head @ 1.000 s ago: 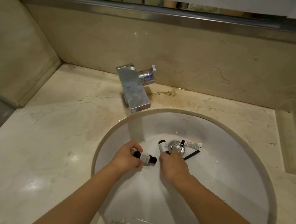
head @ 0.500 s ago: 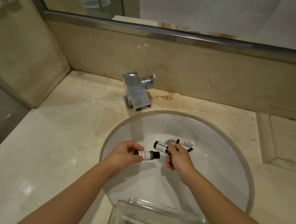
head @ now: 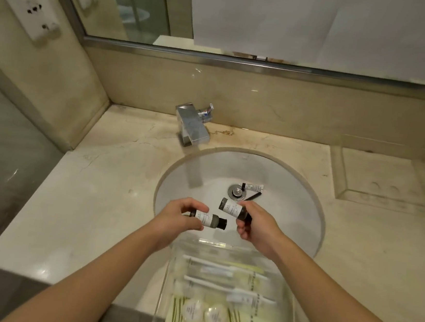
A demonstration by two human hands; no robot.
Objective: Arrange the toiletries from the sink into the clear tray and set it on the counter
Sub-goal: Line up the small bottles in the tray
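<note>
Left hand [head: 185, 215]: head view; fingers and thumb curled round a small grey bottle [head: 209, 220], held above the sink [head: 176, 183] just beyond the clear tray's far wall.
Left bottle axis: lies roughly level, black cap pointing toward the right hand, base inside the grip.
Right hand [head: 254, 227]: fingers wrapped round the cap end of a second small bottle [head: 231, 208], also over the basin, a little farther from the clear tray than the left bottle.
Right bottle axis: slanted, base pointing away toward the drain [head: 236, 191], cap hidden in the fist.
Clear tray [head: 221, 246]: nearest the person, at the near edge of the sink; holds wrapped toothbrushes, round soaps and pale packets. Both hands sit just past its far wall, the two about equally near.
Left in the sink: a small white tube [head: 254, 187] and a thin black item [head: 254, 196], just beyond the drain, well beyond both hands.
Judged next move: draw both bottles back toward the tray and lower them in.
</note>
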